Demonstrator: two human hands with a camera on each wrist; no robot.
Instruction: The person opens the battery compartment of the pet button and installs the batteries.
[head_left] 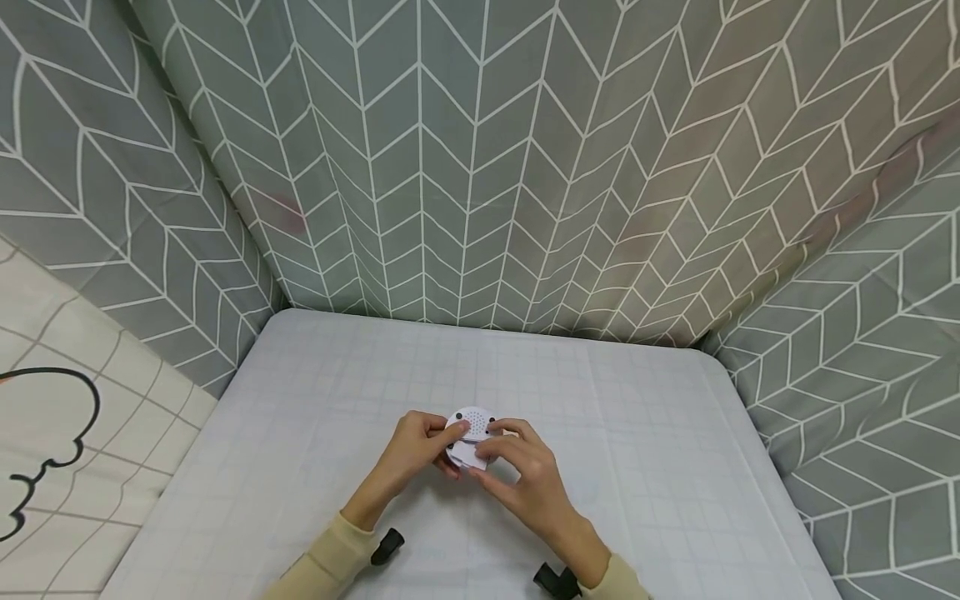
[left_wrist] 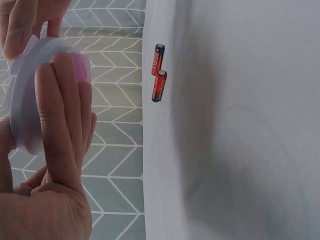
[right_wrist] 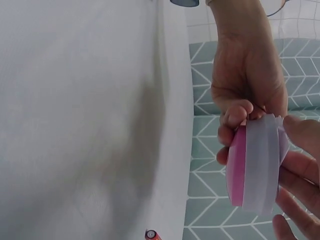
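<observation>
A round white device (head_left: 476, 423) has a patch of small speaker holes and dark screw recesses on its upturned face; a pink side (right_wrist: 239, 167) shows on its other face. My left hand (head_left: 411, 448) grips it by the left edge, thumb on top and straight fingers (left_wrist: 57, 115) beneath. With thumb and index finger, my right hand (head_left: 528, 475) pinches a thin white cover (right_wrist: 283, 142) that stands out from the lower part of the face. Two red and black batteries (left_wrist: 158, 75) lie on the table, end to end, apart from both hands.
The white-covered table (head_left: 637, 450) spreads beneath both hands. Grey-green chevron curtain (head_left: 465, 167) closes off the back and sides. A pale checked cloth with a dark outline drawing (head_left: 67, 467) hangs at the left. Black wrist mounts (head_left: 387, 547) sit at both cuffs.
</observation>
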